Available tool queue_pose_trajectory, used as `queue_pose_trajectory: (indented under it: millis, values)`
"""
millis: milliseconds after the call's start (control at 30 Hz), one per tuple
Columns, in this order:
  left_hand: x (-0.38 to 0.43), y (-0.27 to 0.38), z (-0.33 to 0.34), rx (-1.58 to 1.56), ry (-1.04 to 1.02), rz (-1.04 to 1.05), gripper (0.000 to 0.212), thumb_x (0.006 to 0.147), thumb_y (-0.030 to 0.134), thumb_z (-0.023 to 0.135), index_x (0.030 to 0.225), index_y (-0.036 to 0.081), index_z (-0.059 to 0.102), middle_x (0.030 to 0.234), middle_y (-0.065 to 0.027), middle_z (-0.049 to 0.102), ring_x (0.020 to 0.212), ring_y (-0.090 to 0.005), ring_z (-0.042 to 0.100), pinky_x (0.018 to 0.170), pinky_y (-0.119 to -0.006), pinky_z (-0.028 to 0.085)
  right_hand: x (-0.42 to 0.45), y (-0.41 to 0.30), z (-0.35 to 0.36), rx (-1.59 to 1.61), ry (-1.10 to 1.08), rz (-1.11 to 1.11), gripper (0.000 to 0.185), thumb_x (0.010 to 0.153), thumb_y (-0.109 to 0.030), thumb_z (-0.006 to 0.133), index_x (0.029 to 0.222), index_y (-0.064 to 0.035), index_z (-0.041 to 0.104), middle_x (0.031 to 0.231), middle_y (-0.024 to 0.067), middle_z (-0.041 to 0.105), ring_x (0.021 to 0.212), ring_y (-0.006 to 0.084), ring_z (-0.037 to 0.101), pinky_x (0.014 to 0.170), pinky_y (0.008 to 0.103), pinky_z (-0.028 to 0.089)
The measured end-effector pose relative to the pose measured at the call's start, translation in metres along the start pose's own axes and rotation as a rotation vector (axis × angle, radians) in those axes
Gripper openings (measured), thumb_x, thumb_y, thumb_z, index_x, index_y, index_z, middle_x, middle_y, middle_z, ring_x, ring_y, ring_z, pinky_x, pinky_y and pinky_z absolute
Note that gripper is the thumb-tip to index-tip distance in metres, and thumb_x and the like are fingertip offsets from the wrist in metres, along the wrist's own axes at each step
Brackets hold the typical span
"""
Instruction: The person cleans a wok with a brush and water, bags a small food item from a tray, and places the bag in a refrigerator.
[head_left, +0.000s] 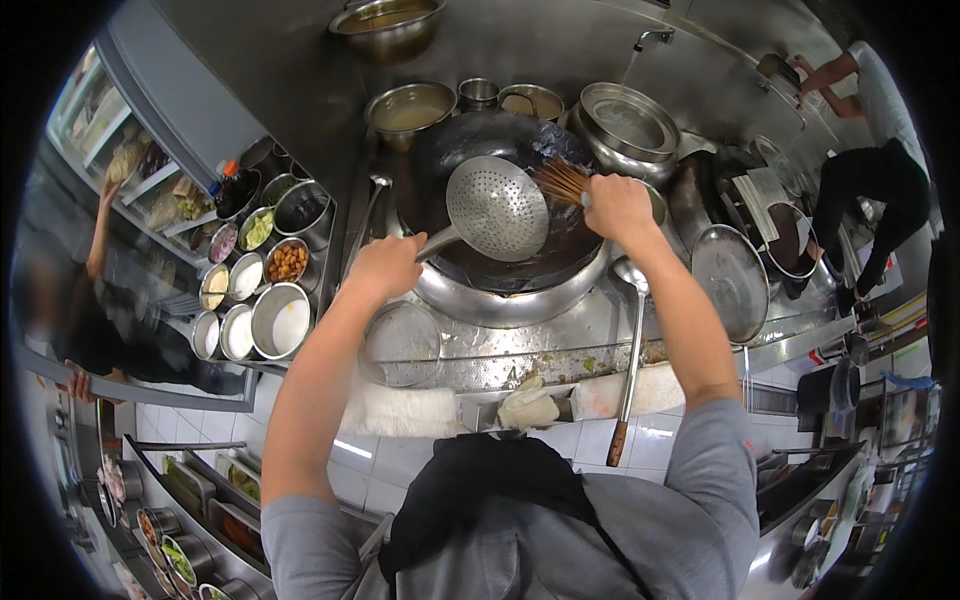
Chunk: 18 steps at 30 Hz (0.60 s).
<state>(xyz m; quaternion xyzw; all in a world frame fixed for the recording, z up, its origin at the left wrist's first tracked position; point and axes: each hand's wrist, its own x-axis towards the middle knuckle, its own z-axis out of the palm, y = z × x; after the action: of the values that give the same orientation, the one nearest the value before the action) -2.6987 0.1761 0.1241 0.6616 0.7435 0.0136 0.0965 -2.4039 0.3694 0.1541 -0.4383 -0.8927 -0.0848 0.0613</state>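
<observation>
My left hand (384, 268) grips the handle of a perforated metal skimmer (499, 210), whose round bowl is over the dark wok (442, 161). A bamboo wok brush (562, 181) is held in my right hand (621, 208), its bristles pointing left beside the skimmer's rim. Whether the bristles touch the wok cannot be told. The wok sits in a shiny metal ring (517, 306) on the steel range. Below my right forearm, a wok ladle (636, 330) with a wooden handle end lies across the front edge.
Pots of seasonings (289, 262) stand at left, by an open glass refrigerator door (187, 285) and a person. Water runs from a tap (654, 36) into a basin (630, 124). A round strainer (729, 285) leans at right; another person works beyond. White towels (401, 410) line the front edge.
</observation>
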Motion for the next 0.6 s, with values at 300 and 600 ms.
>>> queue_pose_trajectory:
  millis: [300,600]
  values:
    - [-0.048,-0.008,0.011,0.067,0.340,-0.107,0.070,0.084,0.021,0.069,0.145,0.002,0.040,0.087,-0.0259,0.068,0.076,-0.0428,0.068,0.069,-0.052,0.054,-0.030,-0.022,0.036,0.516,0.342,0.299,0.049,0.084,-0.032,0.071,0.128,-0.0154,0.059,0.088,0.0232,0.068,0.080,0.0434,0.068,0.074,0.0533,0.054]
    - [-0.064,0.017,0.005,0.065,0.611,-0.159,0.061,0.086,0.018,0.067,0.140,0.000,0.044,0.099,-0.0211,0.066,0.076,-0.0375,0.069,0.066,-0.048,0.056,-0.038,-0.015,-0.011,0.631,0.495,0.367,0.050,0.083,-0.035,0.071,0.128,-0.0147,0.062,0.100,0.0247,0.070,0.095,0.0430,0.067,0.084,0.0504,0.052]
